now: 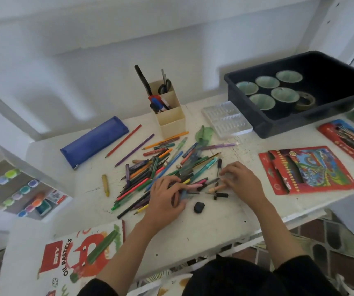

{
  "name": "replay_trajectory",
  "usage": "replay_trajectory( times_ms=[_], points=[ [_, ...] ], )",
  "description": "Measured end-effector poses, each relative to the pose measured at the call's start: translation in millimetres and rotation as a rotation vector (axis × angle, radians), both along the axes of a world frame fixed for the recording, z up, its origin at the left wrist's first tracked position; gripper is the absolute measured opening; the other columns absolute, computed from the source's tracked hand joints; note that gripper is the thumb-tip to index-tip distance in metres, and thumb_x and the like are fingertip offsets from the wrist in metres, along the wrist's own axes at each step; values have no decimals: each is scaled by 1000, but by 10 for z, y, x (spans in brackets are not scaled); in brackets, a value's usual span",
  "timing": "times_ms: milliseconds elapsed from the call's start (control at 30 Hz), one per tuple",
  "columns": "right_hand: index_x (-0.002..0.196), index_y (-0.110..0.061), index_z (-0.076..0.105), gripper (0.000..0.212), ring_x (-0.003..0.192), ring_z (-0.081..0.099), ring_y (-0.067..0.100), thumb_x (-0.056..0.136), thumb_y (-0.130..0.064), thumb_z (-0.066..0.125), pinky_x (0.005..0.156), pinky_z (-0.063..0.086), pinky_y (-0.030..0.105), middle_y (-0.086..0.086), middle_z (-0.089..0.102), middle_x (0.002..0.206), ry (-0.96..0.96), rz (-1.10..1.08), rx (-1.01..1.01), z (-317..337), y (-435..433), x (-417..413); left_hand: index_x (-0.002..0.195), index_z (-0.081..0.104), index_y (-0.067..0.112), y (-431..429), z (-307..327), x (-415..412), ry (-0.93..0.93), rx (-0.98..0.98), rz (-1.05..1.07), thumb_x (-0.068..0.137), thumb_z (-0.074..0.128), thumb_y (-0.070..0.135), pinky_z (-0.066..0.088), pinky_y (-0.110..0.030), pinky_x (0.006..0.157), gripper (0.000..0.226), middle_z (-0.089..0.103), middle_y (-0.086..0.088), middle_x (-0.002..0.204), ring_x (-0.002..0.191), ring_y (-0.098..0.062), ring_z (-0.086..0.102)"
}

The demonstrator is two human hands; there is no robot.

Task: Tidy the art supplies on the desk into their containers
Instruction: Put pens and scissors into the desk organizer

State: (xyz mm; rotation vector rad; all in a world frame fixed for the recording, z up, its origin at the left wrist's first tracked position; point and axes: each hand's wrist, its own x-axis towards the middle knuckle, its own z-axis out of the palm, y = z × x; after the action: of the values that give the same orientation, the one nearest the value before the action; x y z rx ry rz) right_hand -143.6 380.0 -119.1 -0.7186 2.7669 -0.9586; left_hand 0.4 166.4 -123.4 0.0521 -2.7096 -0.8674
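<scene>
So the pile of pencils (161, 167) was spread across the middle of the white desk (214, 223), just in front of the beige pen holder (171, 120) (markers and scissors were standing in it). The left hand (167, 197) was at the near edge of the pile, fingers curled round a few pencils. The right hand (242, 180) was on the pile's right side, fingertips bent down onto some small stubs; couldn't tell if it actually gripped any. A black eraser (199, 207) lay between the hands, touching neither. The blue pencil case (94, 142) lay off to the left.
</scene>
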Motion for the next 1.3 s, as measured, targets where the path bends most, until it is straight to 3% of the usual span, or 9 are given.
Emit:
replay_trajectory(
  times_ms=[100,300,433,667,867,967,1067,1133,1300],
  points=[
    [94,-25,67,8,85,48,3,86,-22,64,64,34,10,-11,56,97,89,46,-23,-59,-32,-53,107,66,26,6,0,1,22,12,127,78,55,30,39,-44,93,31,53,5,113,113,-13,45],
    [91,-20,67,8,80,56,13,83,-19,69,53,48,27,-6,61,91,291,216,-64,-125,-70,-194,102,66,33,202,-22,-17,62,-119,384,74,65,-1,40,-47,91,44,58,-2,111,109,-21,48],
    [87,-20,67,8,73,58,14,81,-17,72,45,46,27,-6,62,87,354,242,-90,-164,-64,-250,97,73,26,284,-51,-31,-3,-288,487,72,76,5,40,-56,90,33,60,-5,115,112,-26,47],
    [88,-20,66,5,69,57,13,83,-18,68,43,38,20,-5,61,85,333,250,-99,-189,-45,-278,91,74,29,376,49,-95,-22,-266,503,71,78,7,37,-52,91,30,60,-1,115,113,-23,46],
    [87,-16,66,5,64,57,17,84,-16,69,42,29,20,-1,61,84,352,274,-86,-185,-62,-300,89,77,20,368,215,-208,-9,-137,461,75,74,3,43,-50,84,22,71,6,88,98,-16,51],
    [88,-15,67,8,62,56,18,81,-14,71,40,30,20,1,62,83,424,282,-42,-158,-73,-323,94,76,11,350,366,-224,-16,-84,433,79,67,-5,48,-36,74,24,72,-4,85,86,-26,54],
    [87,-15,67,9,58,55,16,79,-15,72,37,33,21,1,62,80,484,287,-6,-115,-78,-337,99,74,7,282,474,-208,-33,42,441,85,55,-12,44,-17,73,30,70,-9,88,82,-20,56],
    [86,-15,67,9,55,54,15,79,-16,73,36,27,18,0,61,78,487,269,-11,-100,-105,-380,100,73,8,208,518,-196,-20,113,458,88,51,-12,43,-7,75,32,69,-7,90,82,-13,59],
    [88,-14,66,7,46,51,12,83,-17,70,37,20,12,-1,64,79,464,228,-107,22,-304,-439,91,66,12,43,708,-211,-64,272,452,93,41,-9,46,-7,74,32,64,3,84,79,4,62]
  ],
)
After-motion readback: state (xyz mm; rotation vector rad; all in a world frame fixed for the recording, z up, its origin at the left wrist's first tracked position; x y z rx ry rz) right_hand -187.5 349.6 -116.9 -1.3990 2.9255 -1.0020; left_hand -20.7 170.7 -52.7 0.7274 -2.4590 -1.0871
